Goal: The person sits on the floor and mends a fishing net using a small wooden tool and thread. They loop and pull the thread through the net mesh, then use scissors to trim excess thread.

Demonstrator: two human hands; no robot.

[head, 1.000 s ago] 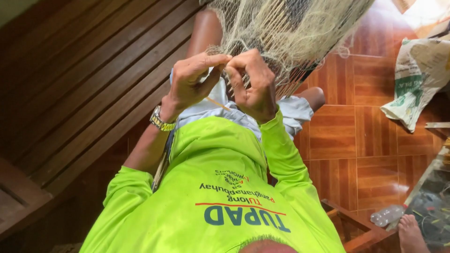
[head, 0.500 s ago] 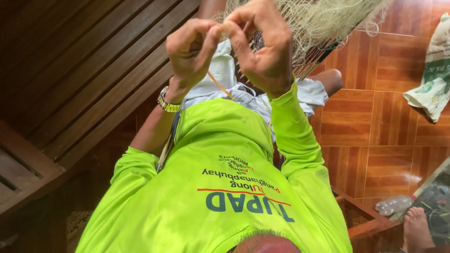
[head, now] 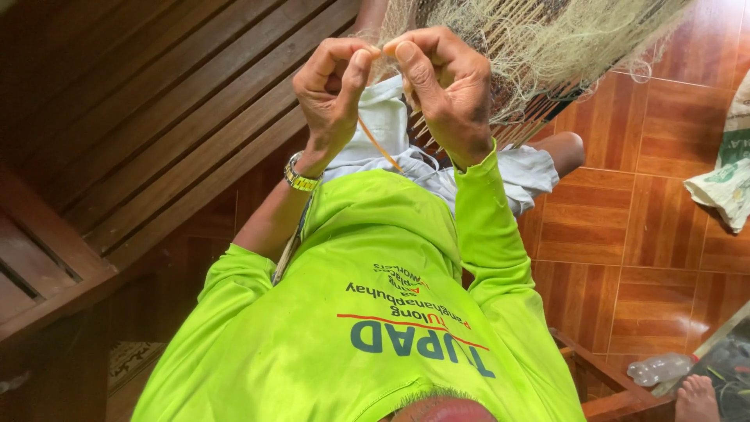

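Wood bench point(head: 156, 117) behind; pale tangled net point(head: 547, 47) w/ fine mesh.

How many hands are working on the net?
2: the left hand and the right hand, raised side by side, pinching the pale net. Only a bare foot shows elsewhere.

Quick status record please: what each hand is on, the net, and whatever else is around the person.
left hand: fingers pinched shut on net strands; wristwatch below it
right hand: thumb and fingers pinched shut on the same net, close beside the left hand
thin orange stick: slants down from between the hands
fishing net: pale mesh, bunched above the hands
surroundings: wooden bench, tiled floor, sack, plastic bottle
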